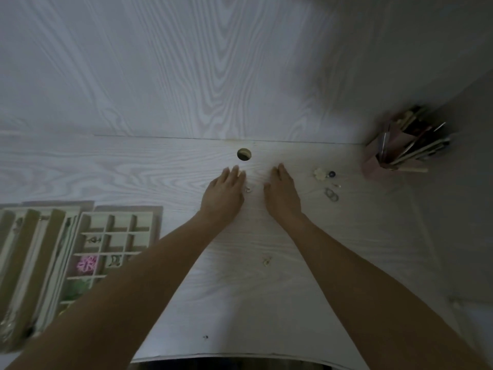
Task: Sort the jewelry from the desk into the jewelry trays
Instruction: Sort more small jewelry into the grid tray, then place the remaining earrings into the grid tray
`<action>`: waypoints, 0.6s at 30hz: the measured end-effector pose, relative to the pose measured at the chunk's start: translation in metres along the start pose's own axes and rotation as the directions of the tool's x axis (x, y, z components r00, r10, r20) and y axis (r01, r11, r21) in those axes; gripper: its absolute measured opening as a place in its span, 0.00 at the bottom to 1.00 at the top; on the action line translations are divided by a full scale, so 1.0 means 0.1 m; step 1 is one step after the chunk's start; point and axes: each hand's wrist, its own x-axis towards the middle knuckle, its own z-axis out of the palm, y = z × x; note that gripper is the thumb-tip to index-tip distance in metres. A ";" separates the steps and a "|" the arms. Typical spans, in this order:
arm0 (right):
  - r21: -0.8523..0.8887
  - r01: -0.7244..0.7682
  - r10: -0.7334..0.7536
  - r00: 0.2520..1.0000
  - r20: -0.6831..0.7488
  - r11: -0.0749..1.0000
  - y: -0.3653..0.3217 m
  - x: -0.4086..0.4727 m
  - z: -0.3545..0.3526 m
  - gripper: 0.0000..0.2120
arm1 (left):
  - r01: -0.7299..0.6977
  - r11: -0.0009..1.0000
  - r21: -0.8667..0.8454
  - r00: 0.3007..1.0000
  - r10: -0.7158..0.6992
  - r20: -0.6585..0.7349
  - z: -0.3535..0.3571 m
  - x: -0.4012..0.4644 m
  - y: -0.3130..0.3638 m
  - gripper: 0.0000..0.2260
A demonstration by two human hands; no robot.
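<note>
White woodgrain covers the desk (pixel 133 169), and both hands lie flat on it near the round cable hole (pixel 244 154): the left hand (pixel 222 194) and the right hand (pixel 282 194) each have their fingers straight and close together, palms down, holding nothing. Between them, just beside the left thumb, sits a tiny pale earring (pixel 248 189), too small and blurred to name with certainty. More jewelry waits to the right: a cream flower piece (pixel 319 173) touching a blue bead (pixel 332 174), a pair of thin metal rings (pixel 331 194) below them, and another small pale piece (pixel 266 260) nearer the person, between the forearms. All of these look light, hard and slippery against the smooth top, so each probably needs a fingertip pinch at its edge or a slide to lift it; the thin hoops may bend if squeezed. The compartment tray (pixel 118 217) and the long-slot tray (pixel 34 236) lie at the left, partly covered by the left forearm and cut off by the frame edge; their contents are dim. A pen holder (pixel 394 153) at the right is smeared by motion blur.
</note>
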 end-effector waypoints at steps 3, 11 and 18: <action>0.020 0.004 -0.003 0.998 -0.061 1.000 0.01 -0.07 0.02 0.22 | -0.026 0.999 0.024 0.998 0.027 -0.054 -0.04 0.01 0.01 0.17; -0.249 0.067 -0.108 0.982 -0.155 0.966 0.02 -0.26 0.01 0.14 | -0.054 0.998 -0.039 0.995 0.051 -0.081 -0.18 -0.08 0.05 0.12; -0.218 0.102 -0.123 0.989 -0.086 0.971 -0.13 -0.52 0.10 0.11 | 0.046 0.922 -0.384 0.998 -0.060 -0.025 -0.37 -0.51 -0.02 0.09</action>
